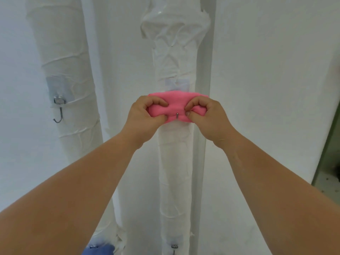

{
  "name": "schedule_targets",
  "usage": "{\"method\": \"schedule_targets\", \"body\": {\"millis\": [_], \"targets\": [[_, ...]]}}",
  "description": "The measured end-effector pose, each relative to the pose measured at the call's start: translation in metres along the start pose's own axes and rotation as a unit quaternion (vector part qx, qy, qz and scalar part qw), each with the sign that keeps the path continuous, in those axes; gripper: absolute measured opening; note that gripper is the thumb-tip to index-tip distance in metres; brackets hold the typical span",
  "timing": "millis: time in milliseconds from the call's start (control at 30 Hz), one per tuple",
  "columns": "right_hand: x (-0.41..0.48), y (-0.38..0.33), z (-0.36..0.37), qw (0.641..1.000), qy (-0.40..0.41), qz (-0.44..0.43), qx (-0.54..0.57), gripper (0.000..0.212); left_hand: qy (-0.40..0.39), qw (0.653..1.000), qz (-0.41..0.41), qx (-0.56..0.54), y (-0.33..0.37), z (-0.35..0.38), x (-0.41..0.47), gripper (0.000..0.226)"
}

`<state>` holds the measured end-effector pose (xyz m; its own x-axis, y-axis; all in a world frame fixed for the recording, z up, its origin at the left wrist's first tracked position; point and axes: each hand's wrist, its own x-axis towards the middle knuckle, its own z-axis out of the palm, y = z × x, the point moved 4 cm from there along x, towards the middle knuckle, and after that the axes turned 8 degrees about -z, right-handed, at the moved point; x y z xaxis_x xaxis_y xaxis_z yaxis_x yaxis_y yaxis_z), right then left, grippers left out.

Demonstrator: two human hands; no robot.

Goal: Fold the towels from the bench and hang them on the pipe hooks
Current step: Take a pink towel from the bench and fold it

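A folded pink towel [175,102] is pressed against the middle white-wrapped pipe [174,162]. My left hand [147,115] pinches its left end and my right hand [204,113] pinches its right end. The tip of a metal hook [177,115] pokes out through the towel's lower edge between my thumbs. The hook's clear adhesive pad [177,84] shows just above the towel.
The left wrapped pipe [62,70] carries an empty metal hook [59,111]. A blue towel [100,249] hangs low on it at the bottom edge. Another hook [174,247] sits low on the middle pipe. White walls surround; a doorway edge [329,144] is at right.
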<state>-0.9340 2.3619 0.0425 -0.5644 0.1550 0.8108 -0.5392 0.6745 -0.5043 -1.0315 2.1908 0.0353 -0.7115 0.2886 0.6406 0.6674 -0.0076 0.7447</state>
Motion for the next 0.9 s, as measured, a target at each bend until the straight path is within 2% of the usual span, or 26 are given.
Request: {"method": "schedule_targets", "body": {"millis": [67, 100, 133, 200, 267, 367, 433, 567, 733, 900], "targets": [[-0.001, -0.002, 0.004, 0.998, 0.011, -0.016, -0.067, 0.02, 0.056, 0.997, 0.021, 0.047, 0.004, 0.002, 0.0, 0.018], [-0.003, -0.001, 0.005, 0.99, 0.02, -0.028, -0.139, 0.012, 0.09, 0.99, 0.045, 0.097, 0.008, 0.002, 0.0, 0.012], [-0.006, -0.001, 0.006, 0.975, 0.033, -0.041, -0.218, 0.009, 0.124, 0.976, 0.083, 0.158, 0.013, 0.003, 0.0, 0.016], [-0.014, -0.003, 0.007, 0.931, 0.07, -0.097, -0.344, 0.017, 0.16, 0.938, 0.169, 0.257, 0.021, 0.008, -0.002, 0.022], [-0.018, -0.006, 0.01, 0.891, 0.098, -0.174, -0.409, 0.028, 0.175, 0.895, 0.251, 0.324, 0.02, 0.015, -0.006, 0.03], [-0.019, 0.0, 0.015, 0.857, 0.055, -0.218, -0.464, 0.05, 0.162, 0.842, 0.331, 0.393, 0.005, 0.023, -0.01, 0.044], [-0.02, 0.003, 0.019, 0.839, 0.026, -0.222, -0.497, 0.057, 0.137, 0.84, 0.325, 0.413, -0.005, 0.023, -0.012, 0.05], [-0.02, 0.01, 0.023, 0.834, -0.009, -0.181, -0.521, 0.071, 0.051, 0.873, 0.262, 0.408, -0.013, 0.025, -0.015, 0.071], [-0.014, 0.025, 0.028, 0.84, -0.035, -0.166, -0.516, 0.097, 0.042, 0.843, 0.276, 0.46, -0.028, 0.031, -0.003, 0.104], [-0.011, 0.032, 0.033, 0.858, -0.044, -0.151, -0.489, 0.104, 0.038, 0.84, 0.281, 0.463, -0.035, 0.033, 0.002, 0.106]]}}
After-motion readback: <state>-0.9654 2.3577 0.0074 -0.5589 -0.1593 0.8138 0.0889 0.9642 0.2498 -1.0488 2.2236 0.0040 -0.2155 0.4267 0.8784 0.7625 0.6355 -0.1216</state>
